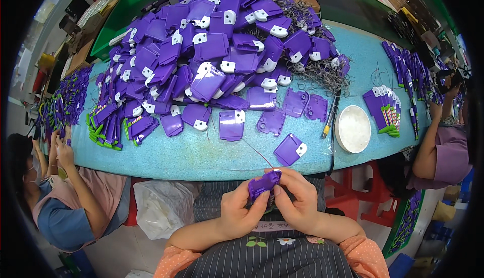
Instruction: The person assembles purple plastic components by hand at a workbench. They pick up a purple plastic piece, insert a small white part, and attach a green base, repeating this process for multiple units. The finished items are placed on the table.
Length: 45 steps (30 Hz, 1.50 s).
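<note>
Both hands (pixel 239 207) (pixel 298 200) hold a purple casing (pixel 258 184) near a lettered apron label (pixel 270 226).

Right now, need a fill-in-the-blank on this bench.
The left hand and right hand hold a small plastic casing coloured mostly ____.
A round white dish sits to the ____ of the heap of purple-and-white plastic casings.
Fanned purple plastic pieces right of the dish have ____ tips.
A crumpled white plastic bag is on the person's ____ side.

purple; right; green; left
</note>
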### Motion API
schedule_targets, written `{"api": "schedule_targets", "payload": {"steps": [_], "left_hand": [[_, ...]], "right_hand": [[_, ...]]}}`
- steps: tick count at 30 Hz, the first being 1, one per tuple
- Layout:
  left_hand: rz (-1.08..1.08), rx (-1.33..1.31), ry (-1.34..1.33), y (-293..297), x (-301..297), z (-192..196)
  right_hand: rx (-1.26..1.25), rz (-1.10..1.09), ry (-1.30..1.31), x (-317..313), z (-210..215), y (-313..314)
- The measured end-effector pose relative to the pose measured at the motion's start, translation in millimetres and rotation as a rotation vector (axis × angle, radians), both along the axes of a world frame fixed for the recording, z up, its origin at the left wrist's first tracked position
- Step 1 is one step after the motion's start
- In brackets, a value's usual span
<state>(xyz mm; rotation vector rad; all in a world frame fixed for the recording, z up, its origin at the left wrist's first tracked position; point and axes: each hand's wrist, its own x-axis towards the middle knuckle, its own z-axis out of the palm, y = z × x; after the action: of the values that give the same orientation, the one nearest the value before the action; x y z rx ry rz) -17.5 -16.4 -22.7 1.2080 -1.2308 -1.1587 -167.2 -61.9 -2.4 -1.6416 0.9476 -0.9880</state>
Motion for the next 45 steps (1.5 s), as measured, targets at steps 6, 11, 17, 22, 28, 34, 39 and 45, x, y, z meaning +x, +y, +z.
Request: {"api": "schedule_targets", "payload": {"steps": [6,11,17,22,28,34,39,45], "left_hand": [[-0.055,0.093,0.408,-1,-5,2],[-0.109,0.149,0.466,-2,-2,0],[-0.086,0.207,0.587,2,10,16],[-0.154,0.217,0.547,4,5,17],[-0.053,0.278,0.830,-2,6,23],[-0.126,0.268,0.863,0,-11,28],[-0.185,0.018,0.339,20,-26,29],[-0.219,0.141,0.422,33,-33,31]], "right_hand": [[0.337,-0.001,-0.153,6,-12,8],[0.483,0.124,-0.229,-2,-15,-6],[-0.639,-0.458,0.843,-52,15,-110],[-0.628,-0.410,1.096,-70,-1,-145],[0.103,0.042,-0.103,-42,33,-63],[0.285,0.153,-0.442,-36,3,-4],[-0.073,0.041,-0.016,-56,15,15],[-0.474,-0.375,0.273,-108,23,4]]}}
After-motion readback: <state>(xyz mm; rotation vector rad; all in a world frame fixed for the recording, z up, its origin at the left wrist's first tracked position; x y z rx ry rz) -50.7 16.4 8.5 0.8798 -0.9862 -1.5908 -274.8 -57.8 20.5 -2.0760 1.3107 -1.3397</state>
